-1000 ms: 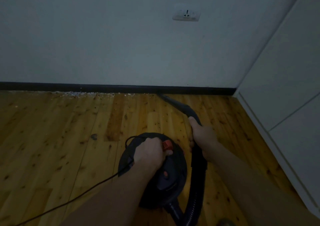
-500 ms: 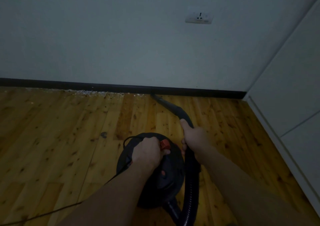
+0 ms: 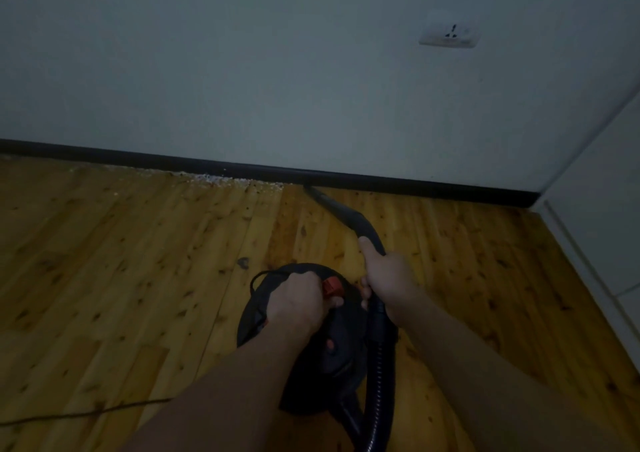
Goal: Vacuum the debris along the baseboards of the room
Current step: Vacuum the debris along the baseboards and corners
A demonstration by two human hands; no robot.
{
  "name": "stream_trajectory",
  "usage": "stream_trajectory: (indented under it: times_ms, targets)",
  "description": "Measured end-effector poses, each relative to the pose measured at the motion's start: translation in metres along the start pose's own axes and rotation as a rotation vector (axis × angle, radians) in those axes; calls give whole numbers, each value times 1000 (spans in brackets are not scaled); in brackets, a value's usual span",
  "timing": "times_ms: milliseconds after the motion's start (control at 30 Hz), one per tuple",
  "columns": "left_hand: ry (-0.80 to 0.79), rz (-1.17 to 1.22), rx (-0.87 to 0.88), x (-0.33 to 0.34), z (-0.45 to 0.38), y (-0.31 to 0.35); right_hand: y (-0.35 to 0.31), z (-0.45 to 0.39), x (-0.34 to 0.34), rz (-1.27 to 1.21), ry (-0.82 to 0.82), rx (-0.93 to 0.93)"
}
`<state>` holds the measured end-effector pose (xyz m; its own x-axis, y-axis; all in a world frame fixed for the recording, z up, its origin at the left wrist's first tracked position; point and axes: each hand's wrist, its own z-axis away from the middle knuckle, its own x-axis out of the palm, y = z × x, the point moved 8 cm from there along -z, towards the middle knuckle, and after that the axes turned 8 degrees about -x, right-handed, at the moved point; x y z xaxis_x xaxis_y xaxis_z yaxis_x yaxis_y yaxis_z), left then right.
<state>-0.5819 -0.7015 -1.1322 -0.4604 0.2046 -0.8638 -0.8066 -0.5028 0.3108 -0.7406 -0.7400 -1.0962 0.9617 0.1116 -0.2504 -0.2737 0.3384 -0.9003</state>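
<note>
While nozzle (image 3: 313,193) at baseboard (image 3: 381,178): sweep left into debris (image 3: 221,182)
Right hand (image 3: 388,271): curled round hose
Left hand (image 3: 294,299): gripping vacuum (image 3: 339,344) handle; drag along

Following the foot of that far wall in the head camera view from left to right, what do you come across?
Black baseboard → pale debris strewn against it → vacuum nozzle tip touching the baseboard → bare wooden floor → corner where the white cabinet begins.

No legible text, label or brand anywhere.
</note>
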Motion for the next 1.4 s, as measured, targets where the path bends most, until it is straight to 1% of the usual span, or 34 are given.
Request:
stream_trajectory:
  times_ms: [133, 333, 633, 767, 967, 1200, 1400]
  targets:
    - [13, 6, -7, -6, -2, -15, -1, 0, 19, -5, -29, -8]
    - [33, -1, -7, -16, -3, -33, 1, -6, 37, 11, -19, 15]
    - [45, -71, 53, -15, -3, -38, 1, -1, 40, 7, -18, 14]
    - [10, -84, 43, -14, 0, -42, 2, 12, 48, 10, -42, -5]
    - [-32, -89, 21, -14, 6, -63, 8, 33, 60, 44, -79, 35]
    - [-44, -128, 80, -12, 11, -68, 13, 49, 74, -2, -82, 5]
    - [-63, -158, 176, -4, 15, -66, 25, 63, 74, -46, -4, 5]
